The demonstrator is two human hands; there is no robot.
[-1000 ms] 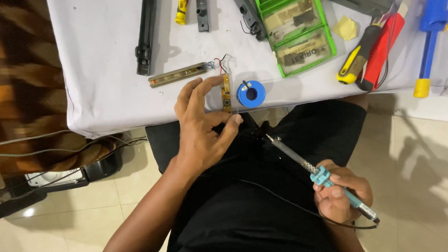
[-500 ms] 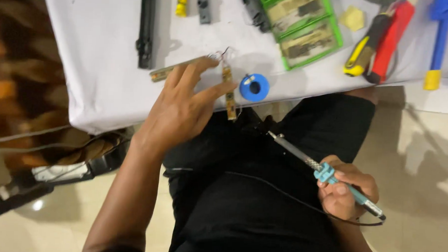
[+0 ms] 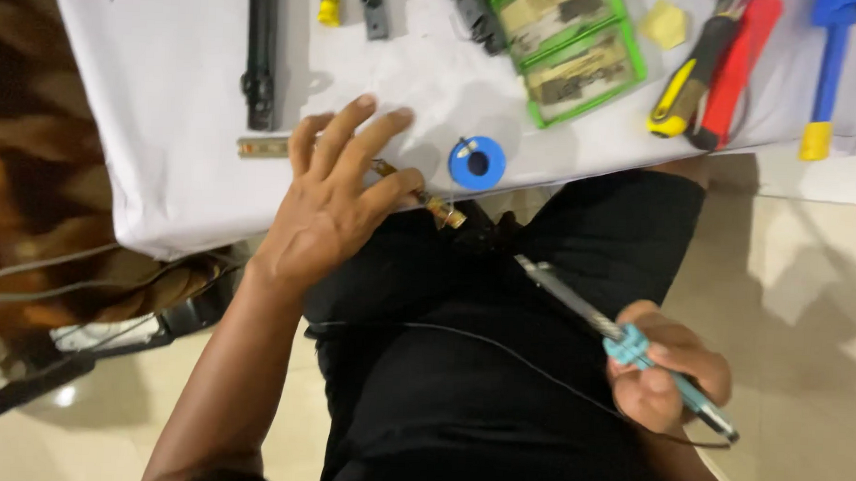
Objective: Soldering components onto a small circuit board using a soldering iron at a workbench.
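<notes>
Since the earlier frames: left hand (image 3: 330, 204) has slid left along the table edge, and the short brass strip (image 3: 427, 203) now pokes out past its thumb toward the lap; right hand has hardly shifted.
Long brass strip (image 3: 263, 147): left of centre, flat on the white cloth (image 3: 167, 99), its right part hidden under the fingers.
Left hand: middle of frame, palm down, fingers fanned over the cloth edge, thumb lying on the short brass strip; whether it pinches the strip or only presses it I cannot tell.
Left arm: rises from the lower left, wrist bent toward the table.
Blue solder reel (image 3: 477, 163): just right of the thumb, near the cloth edge, apart from the strip.
Soldering iron (image 3: 623, 350): lower right, tip aimed up-left over the black lap, well apart from the strips.
Right hand (image 3: 665, 377): closed round the iron's light blue grip, low over the thigh.
Doing it well: I would judge that both strips should be pinned flat on the cloth, fingertips back from the ends, the hot tip away from the thigh.
Upper right: green case (image 3: 572, 46), yellow and red screwdrivers (image 3: 709, 75).
</notes>
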